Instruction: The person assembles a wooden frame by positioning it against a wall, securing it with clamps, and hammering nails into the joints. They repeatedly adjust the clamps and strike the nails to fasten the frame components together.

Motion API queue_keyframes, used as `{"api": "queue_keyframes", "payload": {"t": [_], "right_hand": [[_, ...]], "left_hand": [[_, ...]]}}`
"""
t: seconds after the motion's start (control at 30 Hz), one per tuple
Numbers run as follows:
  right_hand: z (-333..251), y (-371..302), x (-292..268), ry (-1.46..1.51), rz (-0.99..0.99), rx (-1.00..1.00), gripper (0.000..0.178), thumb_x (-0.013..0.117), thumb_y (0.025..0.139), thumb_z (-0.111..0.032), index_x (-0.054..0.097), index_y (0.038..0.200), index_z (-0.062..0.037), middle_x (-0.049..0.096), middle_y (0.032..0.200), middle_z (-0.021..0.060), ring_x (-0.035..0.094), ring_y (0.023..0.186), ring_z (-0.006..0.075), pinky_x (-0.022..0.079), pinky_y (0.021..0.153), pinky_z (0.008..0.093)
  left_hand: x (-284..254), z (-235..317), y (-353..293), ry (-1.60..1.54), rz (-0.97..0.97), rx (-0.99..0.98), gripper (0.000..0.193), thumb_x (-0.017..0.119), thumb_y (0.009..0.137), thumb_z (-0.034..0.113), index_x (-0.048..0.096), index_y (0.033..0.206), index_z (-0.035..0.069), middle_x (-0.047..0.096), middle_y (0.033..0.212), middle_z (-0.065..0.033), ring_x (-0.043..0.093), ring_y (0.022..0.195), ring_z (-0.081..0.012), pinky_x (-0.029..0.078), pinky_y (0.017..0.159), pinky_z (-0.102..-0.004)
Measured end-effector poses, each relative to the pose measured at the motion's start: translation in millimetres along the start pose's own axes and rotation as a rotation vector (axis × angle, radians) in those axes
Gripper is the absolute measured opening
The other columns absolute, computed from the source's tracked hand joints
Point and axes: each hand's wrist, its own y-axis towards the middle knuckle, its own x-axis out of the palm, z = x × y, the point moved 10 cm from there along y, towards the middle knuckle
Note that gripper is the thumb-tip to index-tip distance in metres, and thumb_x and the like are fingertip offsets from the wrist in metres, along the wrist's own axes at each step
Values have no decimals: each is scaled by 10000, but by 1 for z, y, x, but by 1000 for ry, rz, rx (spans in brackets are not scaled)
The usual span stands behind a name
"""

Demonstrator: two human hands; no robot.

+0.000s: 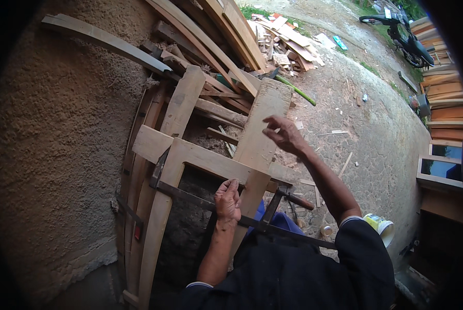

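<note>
A wooden frame (187,155) of pale curved rails and a cross piece leans against a rough plastered wall. A long dark metal bar clamp (190,196) runs across it, its sliding jaw and handle (291,197) at the right. My left hand (227,200) is closed around the clamp bar where it crosses the upright rail. My right hand (285,135) is raised above a broad upright plank (260,126), fingers spread and holding nothing.
Stacked curved wooden slats (210,36) lean on the wall behind the frame. Offcuts (288,44) litter the gravel ground. A motorbike (404,39) stands at the far right, beside wooden frames (443,98). A white and yellow container (381,227) sits by my right elbow.
</note>
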Motion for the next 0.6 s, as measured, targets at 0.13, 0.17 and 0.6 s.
{"api": "queue_keyframes", "payload": {"t": [0.13,0.17,0.6], "right_hand": [[105,78,-87,-614,365,218,523,631,858,-181,543,1363,-78,587,1306,229,564,1226,396,472,1025,469],[135,89,-97,-694,337,364,586,601,831,-172,514,1404,-87,572,1330,229,541,1252,409,453,1050,478],[271,130,-124,-428,118,540,516,461,927,-402,651,1214,-17,628,1268,295,593,1213,432,452,1026,472]], "left_hand": [[1,-8,13,-527,-106,-236,141,646,1000,233,643,1003,92,332,580,56,301,451,-68,279,389,-229],[0,-6,14,-576,-121,-250,147,639,1004,236,640,1011,89,326,578,53,307,456,-70,284,392,-231],[-30,23,7,-300,-17,-65,153,674,988,211,680,1042,68,385,588,69,319,473,-30,281,395,-216]]}}
